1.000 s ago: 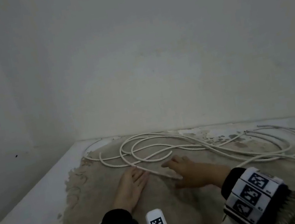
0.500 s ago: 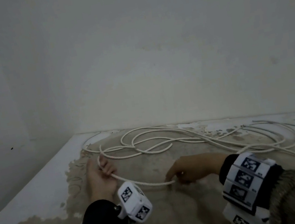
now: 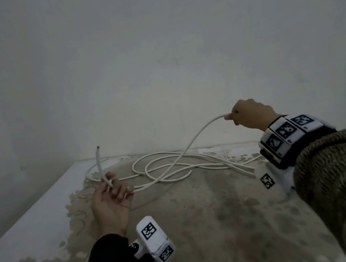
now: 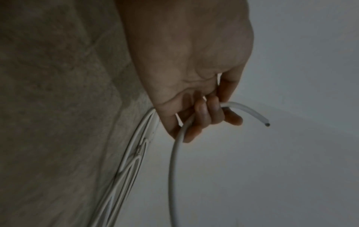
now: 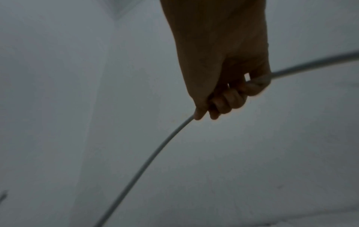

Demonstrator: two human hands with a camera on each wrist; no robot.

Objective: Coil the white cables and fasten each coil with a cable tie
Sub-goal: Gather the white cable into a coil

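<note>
Near the corner where the pale wall (image 3: 155, 64) meets the worn, stained surface (image 3: 207, 228), the white cable (image 3: 162, 169) lies in loose overlapping loops, its long run stretching mostly across the view, parallel to the wall's foot, with several strands trailing off toward the right under the right forearm.

The left hand (image 3: 110, 202) is palm-up, nearer the camera than the loops and out from the wall. Its fingers (image 4: 202, 116) are curled round the cable close to its cut end (image 3: 97, 147). That short free length stands nearly upright from the hand, its dark-cored tip pointing up toward the wall; in the left wrist view it arcs out past the fingertips. From the other side of the grip the cable leaves the hand and runs toward the loops.

The right hand (image 3: 250, 115) is raised in front of the wall, above the right part of the loops. It is closed in a fist round another stretch of the cable, thumb and curled fingers (image 5: 229, 99) pressed together on it. From this fist the strand (image 5: 155, 153) drops in a long slanting curve, down and left, to join the loops on the surface; in the right wrist view a second stretch leaves the far side of the fist, though it is blurred.

Both wrists wear white camera mounts (image 3: 155, 238) with black square markers, over knitted sleeves (image 3: 344, 193).
</note>
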